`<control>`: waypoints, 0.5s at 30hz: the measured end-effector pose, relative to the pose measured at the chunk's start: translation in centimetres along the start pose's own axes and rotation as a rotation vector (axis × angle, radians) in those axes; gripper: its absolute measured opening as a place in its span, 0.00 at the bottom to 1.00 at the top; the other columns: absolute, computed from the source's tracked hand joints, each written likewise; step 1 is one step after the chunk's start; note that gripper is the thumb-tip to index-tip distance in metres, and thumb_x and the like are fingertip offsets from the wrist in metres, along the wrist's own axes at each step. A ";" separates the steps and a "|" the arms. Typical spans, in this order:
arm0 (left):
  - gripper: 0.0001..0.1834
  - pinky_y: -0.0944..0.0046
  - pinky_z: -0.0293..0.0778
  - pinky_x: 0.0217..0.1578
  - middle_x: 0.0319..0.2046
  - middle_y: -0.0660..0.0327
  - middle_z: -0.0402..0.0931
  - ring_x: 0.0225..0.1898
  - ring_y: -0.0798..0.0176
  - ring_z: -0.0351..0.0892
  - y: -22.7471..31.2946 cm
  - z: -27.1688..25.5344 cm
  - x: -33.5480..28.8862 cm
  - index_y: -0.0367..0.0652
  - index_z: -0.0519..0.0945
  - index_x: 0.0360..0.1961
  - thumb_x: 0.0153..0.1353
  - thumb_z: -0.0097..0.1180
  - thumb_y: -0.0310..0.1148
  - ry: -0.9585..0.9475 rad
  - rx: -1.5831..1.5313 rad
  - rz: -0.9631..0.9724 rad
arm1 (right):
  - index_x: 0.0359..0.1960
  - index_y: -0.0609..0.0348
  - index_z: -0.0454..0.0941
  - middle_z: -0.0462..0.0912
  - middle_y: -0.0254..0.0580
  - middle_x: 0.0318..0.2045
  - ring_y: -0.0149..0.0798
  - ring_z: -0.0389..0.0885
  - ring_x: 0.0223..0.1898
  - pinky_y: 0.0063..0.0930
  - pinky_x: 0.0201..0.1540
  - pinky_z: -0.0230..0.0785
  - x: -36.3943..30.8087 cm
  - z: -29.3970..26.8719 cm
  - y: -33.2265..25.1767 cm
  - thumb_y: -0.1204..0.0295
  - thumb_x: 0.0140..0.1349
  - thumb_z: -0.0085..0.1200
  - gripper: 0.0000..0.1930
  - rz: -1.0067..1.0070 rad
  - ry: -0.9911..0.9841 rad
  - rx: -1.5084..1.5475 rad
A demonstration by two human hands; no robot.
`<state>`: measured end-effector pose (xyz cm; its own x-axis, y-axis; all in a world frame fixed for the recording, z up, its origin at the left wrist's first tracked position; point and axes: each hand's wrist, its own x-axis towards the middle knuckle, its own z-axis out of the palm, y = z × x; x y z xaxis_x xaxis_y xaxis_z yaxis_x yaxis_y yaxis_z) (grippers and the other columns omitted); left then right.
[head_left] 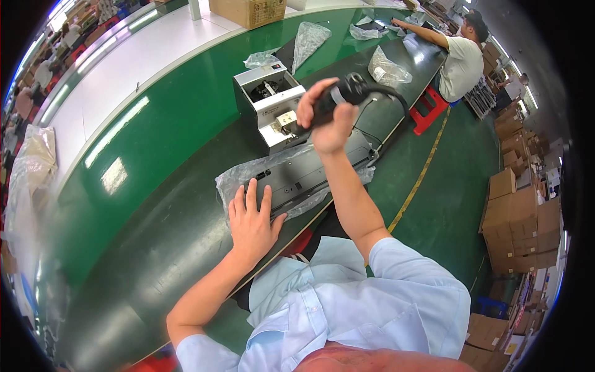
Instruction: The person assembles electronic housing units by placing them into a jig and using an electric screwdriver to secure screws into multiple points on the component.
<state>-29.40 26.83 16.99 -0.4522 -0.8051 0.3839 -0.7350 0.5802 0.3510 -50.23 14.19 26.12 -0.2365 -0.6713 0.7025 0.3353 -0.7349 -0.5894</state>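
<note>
Your left hand (pixel 251 220) lies flat, fingers spread, on the near end of the flat grey metal panel (pixel 304 177), which sits on a clear plastic bag (pixel 238 177) on the dark belt (pixel 155 248). Your right hand (pixel 327 121) is raised just above the panel's far end, clamped around a black corded power screwdriver (pixel 347 93). Just behind sits a small grey box-shaped machine (pixel 269 102), then crumpled clear bags (pixel 387 71), and a brown cardboard box (pixel 251 11) furthest back.

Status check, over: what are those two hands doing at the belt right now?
Left hand flat on grey panel in plastic wrap. Right hand raised, gripping black corded tool. Small grey machine just behind; nothing blocking.
</note>
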 end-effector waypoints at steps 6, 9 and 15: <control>0.42 0.42 0.63 0.63 0.68 0.34 0.62 0.65 0.32 0.66 -0.3 0.3 -0.2 0.26 0.73 0.61 0.53 0.73 0.45 0.032 -0.076 -0.034 | 0.41 0.67 0.74 0.75 0.40 0.20 0.29 0.72 0.18 0.24 0.22 0.66 -0.3 -0.7 -0.4 0.41 0.70 0.54 0.33 0.152 -0.028 -0.101; 0.41 0.42 0.63 0.63 0.68 0.32 0.61 0.65 0.32 0.66 -0.2 0.0 -0.2 0.27 0.73 0.61 0.52 0.74 0.45 0.019 -0.080 -0.053 | 0.43 0.66 0.73 0.74 0.41 0.19 0.31 0.72 0.18 0.26 0.22 0.67 -2.9 -0.9 -1.9 0.34 0.66 0.53 0.38 0.260 -0.023 -0.075; 0.42 0.42 0.64 0.64 0.68 0.33 0.61 0.64 0.32 0.67 -0.3 0.0 0.0 0.31 0.72 0.64 0.53 0.74 0.43 0.012 -0.057 -0.046 | 0.42 0.65 0.71 0.72 0.39 0.17 0.31 0.70 0.16 0.27 0.20 0.66 -5.9 0.4 -3.4 0.31 0.63 0.53 0.39 0.359 -0.078 -0.068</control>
<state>-29.20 26.65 16.89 -0.4127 -0.8295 0.3762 -0.7243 0.5493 0.4167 -49.59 20.73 24.13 -0.0438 -0.8799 0.4731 0.3220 -0.4607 -0.8271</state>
